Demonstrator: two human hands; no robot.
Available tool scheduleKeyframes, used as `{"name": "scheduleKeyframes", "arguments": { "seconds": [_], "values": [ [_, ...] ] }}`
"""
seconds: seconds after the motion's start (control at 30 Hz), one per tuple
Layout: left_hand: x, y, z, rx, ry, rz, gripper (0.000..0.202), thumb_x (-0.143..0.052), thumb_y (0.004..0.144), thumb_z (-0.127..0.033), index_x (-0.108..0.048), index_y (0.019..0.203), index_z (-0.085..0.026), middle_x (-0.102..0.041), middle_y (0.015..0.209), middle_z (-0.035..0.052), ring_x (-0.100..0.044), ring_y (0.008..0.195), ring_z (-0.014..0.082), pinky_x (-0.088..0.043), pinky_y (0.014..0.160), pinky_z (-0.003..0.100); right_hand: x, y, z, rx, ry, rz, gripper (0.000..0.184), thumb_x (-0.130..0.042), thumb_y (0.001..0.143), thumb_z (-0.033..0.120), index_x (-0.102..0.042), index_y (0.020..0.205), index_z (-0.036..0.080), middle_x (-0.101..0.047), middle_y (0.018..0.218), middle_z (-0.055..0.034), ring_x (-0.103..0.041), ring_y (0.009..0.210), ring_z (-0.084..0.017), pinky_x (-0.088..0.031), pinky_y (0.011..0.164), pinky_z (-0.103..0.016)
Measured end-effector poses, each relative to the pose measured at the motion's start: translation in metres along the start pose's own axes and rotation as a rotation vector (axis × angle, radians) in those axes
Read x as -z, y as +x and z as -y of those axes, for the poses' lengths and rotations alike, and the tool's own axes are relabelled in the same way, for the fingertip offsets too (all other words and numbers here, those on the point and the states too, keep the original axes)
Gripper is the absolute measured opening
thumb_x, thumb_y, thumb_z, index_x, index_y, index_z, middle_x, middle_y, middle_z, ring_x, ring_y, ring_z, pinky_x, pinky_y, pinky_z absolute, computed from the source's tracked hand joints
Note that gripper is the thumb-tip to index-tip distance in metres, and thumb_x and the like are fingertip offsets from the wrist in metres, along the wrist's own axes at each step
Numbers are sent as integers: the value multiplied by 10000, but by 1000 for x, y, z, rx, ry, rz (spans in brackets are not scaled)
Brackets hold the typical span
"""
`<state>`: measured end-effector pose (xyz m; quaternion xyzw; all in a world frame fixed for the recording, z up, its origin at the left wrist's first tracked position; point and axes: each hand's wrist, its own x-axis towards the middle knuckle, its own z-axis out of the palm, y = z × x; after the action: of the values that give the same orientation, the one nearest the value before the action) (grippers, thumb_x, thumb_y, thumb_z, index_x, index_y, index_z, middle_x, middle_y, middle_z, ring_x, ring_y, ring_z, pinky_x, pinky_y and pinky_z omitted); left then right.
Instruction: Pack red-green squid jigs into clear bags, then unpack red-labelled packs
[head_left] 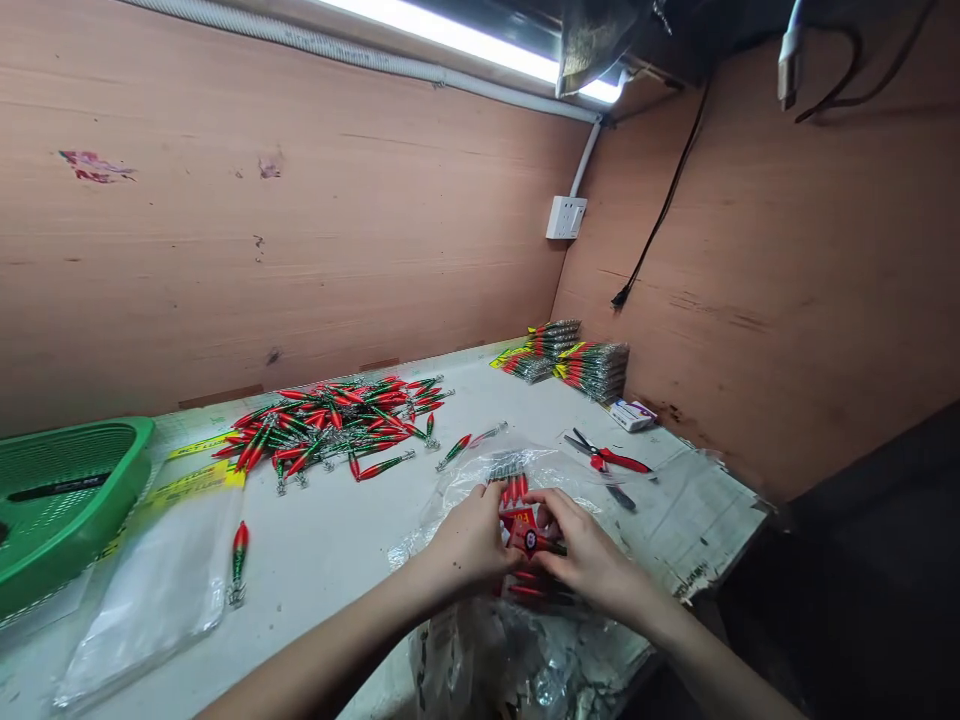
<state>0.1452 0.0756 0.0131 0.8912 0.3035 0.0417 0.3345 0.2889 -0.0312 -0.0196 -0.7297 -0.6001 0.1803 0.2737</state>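
Observation:
My left hand (pixel 471 535) and my right hand (pixel 589 548) meet over a clear plastic bag near the table's front edge. Between them is a small red packet (pixel 517 522) with yellow lettering and a round black-and-white mark. Fingers of both hands are closed on its sides, and they hide part of it. Just beyond the fingertips lies a row of red-and-green squid lures (pixel 514 488) on the clear plastic bag (pixel 457 490). More red lures show below the hands, partly covered.
A large heap of lures (pixel 337 425) lies at the back left. Packed lure bundles (pixel 592 370) stand in the far corner, near red-handled pliers (pixel 619 460) and a small box (pixel 632 415). Clear bags (pixel 165 570) and a green basket (pixel 139 470) are left.

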Motion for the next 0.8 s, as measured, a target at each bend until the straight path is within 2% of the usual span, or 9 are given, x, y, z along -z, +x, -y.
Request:
{"name": "scheduleKeyframes", "arguments": {
  "seconds": [0.07,0.17,0.23,0.33,0.4,0.57,0.63,0.7,0.8],
  "values": [
    [0,-5,0,15,19,4,480,-626,657,-175,-573,1129,-106,-684,963,180,-644,872,337,-455,689,365,-2,-15,9,97,53,-27,546,-575,679,-21,-495,1168,208,-557,1114,-62,-563,1010,-188,-460,862,-309],
    [0,-26,-1,-9,52,7,170,-558,696,-108,-624,840,-169,-688,842,114,-634,782,276,-428,646,325,3,-34,14,119,98,-68,360,-591,744,36,-551,1059,205,-571,1001,-49,-582,864,-182,-477,736,-294],
    [-3,-45,1,-131,138,-113,147,-512,732,-64,-594,740,-186,-665,800,76,-602,714,215,-406,604,288,12,-43,15,113,120,-51,168,-597,800,87,-586,915,210,-579,908,-26,-579,792,-165,-464,687,-276],
    [-7,-72,6,-448,321,-404,200,-456,808,-40,-561,720,-185,-603,691,42,-516,607,164,-366,531,259,26,-51,18,188,190,9,80,-580,876,156,-615,840,218,-596,844,-11,-587,806,-151,-461,708,-262],
    [-7,-86,11,-619,386,-500,198,-448,850,-57,-566,749,-181,-570,647,34,-469,579,156,-365,519,263,31,-55,22,265,237,35,47,-595,885,189,-630,869,217,-608,852,-16,-594,819,-146,-470,717,-255],
    [-7,-107,30,-806,425,-649,187,-441,880,-86,-607,874,-172,-572,620,42,-462,579,165,-390,493,299,36,-58,35,367,358,67,46,-632,872,229,-661,843,209,-623,894,-35,-609,861,-146,-489,770,-256],
    [-4,-115,39,-820,418,-674,164,-477,860,-81,-608,838,-178,-569,609,34,-484,580,157,-431,500,295,38,-56,39,337,397,92,79,-611,888,272,-669,909,223,-621,980,-44,-604,931,-152,-480,839,-267],
    [0,-123,45,-850,446,-641,128,-550,825,-74,-612,808,-185,-574,623,17,-528,603,143,-498,562,272,41,-52,43,283,378,105,185,-544,926,327,-645,1054,239,-599,1086,-60,-568,1039,-170,-445,926,-300],
    [7,-132,46,-957,504,-672,98,-596,827,-105,-631,788,-188,-581,649,-5,-564,622,122,-539,630,230,43,-44,48,197,326,259,273,-444,966,376,-620,1127,243,-592,1106,-62,-531,1076,-184,-409,960,-335]
  ]
}}
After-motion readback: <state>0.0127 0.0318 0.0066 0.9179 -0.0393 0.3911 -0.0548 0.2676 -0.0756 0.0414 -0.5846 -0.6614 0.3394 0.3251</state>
